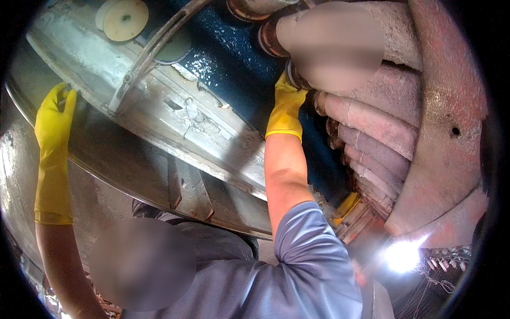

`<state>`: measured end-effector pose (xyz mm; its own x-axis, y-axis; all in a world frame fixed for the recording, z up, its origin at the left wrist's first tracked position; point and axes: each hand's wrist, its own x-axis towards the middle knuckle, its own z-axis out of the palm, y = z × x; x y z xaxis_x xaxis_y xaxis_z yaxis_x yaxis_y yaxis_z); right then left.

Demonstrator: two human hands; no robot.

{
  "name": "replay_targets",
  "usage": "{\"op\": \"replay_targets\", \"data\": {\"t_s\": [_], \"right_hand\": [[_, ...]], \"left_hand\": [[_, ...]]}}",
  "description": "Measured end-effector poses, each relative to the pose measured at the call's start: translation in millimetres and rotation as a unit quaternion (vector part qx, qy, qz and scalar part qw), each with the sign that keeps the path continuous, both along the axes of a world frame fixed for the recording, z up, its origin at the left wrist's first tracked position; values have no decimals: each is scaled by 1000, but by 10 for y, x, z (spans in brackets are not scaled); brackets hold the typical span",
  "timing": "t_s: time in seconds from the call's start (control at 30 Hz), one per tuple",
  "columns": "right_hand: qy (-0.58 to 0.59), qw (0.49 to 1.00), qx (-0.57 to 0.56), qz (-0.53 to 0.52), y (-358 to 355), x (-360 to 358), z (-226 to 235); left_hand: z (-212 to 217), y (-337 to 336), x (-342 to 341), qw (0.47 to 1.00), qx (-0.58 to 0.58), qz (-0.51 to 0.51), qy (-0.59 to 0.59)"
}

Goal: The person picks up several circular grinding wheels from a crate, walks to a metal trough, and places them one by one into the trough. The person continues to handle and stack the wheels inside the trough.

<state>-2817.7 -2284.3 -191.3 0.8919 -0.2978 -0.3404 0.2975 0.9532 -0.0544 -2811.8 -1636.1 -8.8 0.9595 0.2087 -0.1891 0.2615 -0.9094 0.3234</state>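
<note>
One grey metal beam [175, 114] is seen running from far left to near right, overhead. One rust-red end plate [451, 106] is set at the right. About seven reddish rollers [372, 119] are stacked beside it; the lowest are bunched too tight for an exact count. One blue panel [234, 58] is seen between beam and rollers. One curved bar [154, 50] is laid across the beam. Two cream discs [125, 18] are overlapped at far left. One bright lamp [401, 255] is lit at near right.

Two yellow gloves are worn. The left hand [54, 109] is pressed on the beam's left edge, fingers together; whether the edge is gripped cannot be told. The right hand [287, 101] is raised to the roller ends at the upper centre; its fingers are hidden, so their state cannot be told.

Progress, as judged: the roller ends are only being reached. No tool is held, nothing is seen taken off, so most of the work is probably left.
</note>
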Motion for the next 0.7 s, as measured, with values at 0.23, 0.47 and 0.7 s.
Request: {"op": "replay_targets", "data": {"t_s": [0.23, 0.47, 0.7], "right_hand": [[7, 1000, -4, 1, -74, 27, -63], [1, 1000, -1, 5, -89, -94, -163], [8, 999, -34, 2, -91, -116, -238]], "left_hand": [[50, -44, 14, 1000, 22, 0, 8], [54, -69, 15, 999, 38, -26, -6], [78, -76, 25, 999, 29, -3, 14]]}}
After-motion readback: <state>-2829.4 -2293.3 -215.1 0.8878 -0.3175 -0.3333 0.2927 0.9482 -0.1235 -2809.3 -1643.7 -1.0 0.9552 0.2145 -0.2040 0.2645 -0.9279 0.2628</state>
